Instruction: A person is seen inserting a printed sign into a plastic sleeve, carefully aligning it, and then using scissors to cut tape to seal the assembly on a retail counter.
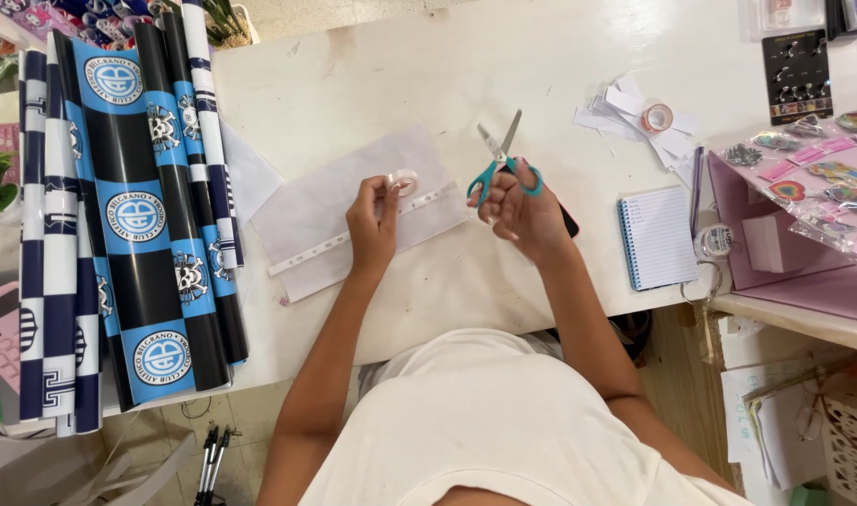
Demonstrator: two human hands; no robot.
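The fingers [389, 190] of the left hand [372, 220] are pinched shut on a small roll of clear tape [404, 180], which sits at the fingertips, just above the hand and over the upper edge of a clear plastic sleeve [353, 211]. The right hand [522, 208] is curled closed through the teal handles of a pair of scissors [499, 159]; the handles lie against the fingers while the blades point up and away from the hand, slightly parted. The scissors are held above the table, just to the right of the tape roll, the two apart with a small gap between them.

The plastic sleeve lies flat on the white table [428, 75], slanted, with its punched white strip running under the left hand. Something dark shows just under the right hand; what it is cannot be told. To the left lie rolls of blue, black and white wrapping paper [133, 215]. To the right rest a spiral notebook [658, 236], another tape roll [656, 118] on a pile of paper slips [625, 103], and a pink tray [784, 244] beside packets of stickers [822, 178].
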